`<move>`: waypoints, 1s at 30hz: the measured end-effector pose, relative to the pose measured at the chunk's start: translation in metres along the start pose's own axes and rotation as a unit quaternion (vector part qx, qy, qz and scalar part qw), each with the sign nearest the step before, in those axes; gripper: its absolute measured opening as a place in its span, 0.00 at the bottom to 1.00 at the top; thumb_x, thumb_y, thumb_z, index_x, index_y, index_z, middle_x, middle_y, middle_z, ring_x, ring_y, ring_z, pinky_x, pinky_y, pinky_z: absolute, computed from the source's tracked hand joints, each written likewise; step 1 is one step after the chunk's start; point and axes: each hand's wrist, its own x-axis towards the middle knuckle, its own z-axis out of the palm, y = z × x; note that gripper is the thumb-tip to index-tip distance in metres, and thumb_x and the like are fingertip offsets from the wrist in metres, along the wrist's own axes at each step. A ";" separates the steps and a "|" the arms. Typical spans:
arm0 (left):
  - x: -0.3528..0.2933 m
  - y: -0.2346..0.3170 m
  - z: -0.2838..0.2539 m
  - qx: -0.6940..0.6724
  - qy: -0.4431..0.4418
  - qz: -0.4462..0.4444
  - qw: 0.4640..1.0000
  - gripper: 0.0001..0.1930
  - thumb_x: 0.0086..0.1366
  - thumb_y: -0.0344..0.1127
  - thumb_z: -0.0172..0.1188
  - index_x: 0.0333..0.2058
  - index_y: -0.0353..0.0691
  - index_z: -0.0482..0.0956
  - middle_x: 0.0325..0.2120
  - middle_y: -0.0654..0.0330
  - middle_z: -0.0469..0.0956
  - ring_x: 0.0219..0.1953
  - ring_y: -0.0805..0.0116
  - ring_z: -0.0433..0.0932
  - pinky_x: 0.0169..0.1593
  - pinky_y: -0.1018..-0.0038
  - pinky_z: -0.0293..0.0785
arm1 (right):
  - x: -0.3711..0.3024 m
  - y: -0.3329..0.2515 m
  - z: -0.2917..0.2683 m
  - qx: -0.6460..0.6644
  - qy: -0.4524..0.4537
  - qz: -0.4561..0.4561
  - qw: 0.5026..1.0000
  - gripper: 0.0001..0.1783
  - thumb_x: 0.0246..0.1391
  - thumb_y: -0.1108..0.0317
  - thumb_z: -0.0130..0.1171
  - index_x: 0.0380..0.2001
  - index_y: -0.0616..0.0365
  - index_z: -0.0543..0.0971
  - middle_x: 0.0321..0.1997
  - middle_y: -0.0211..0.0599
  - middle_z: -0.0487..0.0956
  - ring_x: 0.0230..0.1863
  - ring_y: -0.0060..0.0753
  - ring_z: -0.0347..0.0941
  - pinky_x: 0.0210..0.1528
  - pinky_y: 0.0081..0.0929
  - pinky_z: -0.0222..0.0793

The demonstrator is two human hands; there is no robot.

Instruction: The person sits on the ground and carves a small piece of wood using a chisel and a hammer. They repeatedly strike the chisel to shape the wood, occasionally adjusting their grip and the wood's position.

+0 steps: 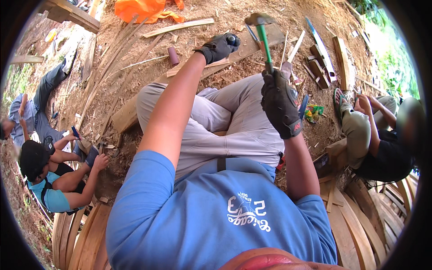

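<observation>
Mid-swing: my right hand (280,105) fisted round green hammer (262,33), raised. Left hand (219,47) pinching small dark piece on plank (234,56). Not yet struck, looks like.

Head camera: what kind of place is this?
Probably an outdoor woodworking spot. Bare dirt ground is strewn with wood shavings, with planks and curved wooden strips lying about. The right hand holds a hammer, and other people sit working on the ground.

Both hands are gloved in black. The left hand (219,47) is stretched forward on a nearly straight bare arm, fingers curled shut. The right hand (280,103) is raised, elbow bent — fist clenched, knuckles up.
</observation>
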 end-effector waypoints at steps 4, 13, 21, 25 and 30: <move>0.000 -0.003 0.002 -0.037 -0.005 -0.003 0.999 0.06 0.70 0.31 0.64 0.43 0.40 0.81 0.39 0.67 0.81 0.43 0.74 0.77 0.55 0.72 0.75 | 0.009 0.009 -0.001 -0.122 -0.038 -0.110 0.986 0.12 0.73 0.64 0.49 0.40 0.62 0.77 0.27 0.51 0.77 0.29 0.60 0.74 0.33 0.51 0.68; 0.004 -0.006 -0.005 -0.034 -0.023 0.015 0.999 0.06 0.71 0.33 0.64 0.44 0.40 0.81 0.39 0.66 0.82 0.43 0.73 0.77 0.55 0.71 0.74 | 0.003 0.004 0.029 -0.099 0.039 -0.015 0.994 0.13 0.73 0.64 0.50 0.40 0.61 0.78 0.29 0.53 0.80 0.31 0.58 0.78 0.32 0.49 0.70; 0.001 -0.016 -0.008 -0.050 -0.014 0.019 0.998 0.08 0.71 0.34 0.65 0.46 0.39 0.82 0.40 0.65 0.82 0.42 0.72 0.76 0.54 0.70 0.74 | -0.001 -0.045 0.015 -0.143 0.111 -0.111 0.977 0.11 0.72 0.65 0.51 0.43 0.61 0.78 0.29 0.52 0.79 0.30 0.57 0.78 0.32 0.49 0.70; -0.003 0.009 -0.003 0.001 -0.046 0.010 0.999 0.07 0.72 0.33 0.63 0.46 0.40 0.82 0.41 0.64 0.82 0.43 0.71 0.76 0.53 0.70 0.74 | -0.006 0.005 0.033 -0.207 0.028 -0.073 0.975 0.10 0.72 0.65 0.50 0.40 0.60 0.76 0.28 0.52 0.79 0.28 0.57 0.77 0.29 0.49 0.69; -0.006 -0.021 -0.006 -0.013 -0.033 0.004 0.999 0.08 0.71 0.33 0.63 0.46 0.41 0.81 0.42 0.61 0.83 0.46 0.69 0.79 0.56 0.70 0.74 | -0.002 -0.032 0.015 -0.144 0.024 -0.053 0.988 0.11 0.74 0.66 0.50 0.49 0.63 0.76 0.35 0.48 0.78 0.34 0.47 0.77 0.35 0.39 0.72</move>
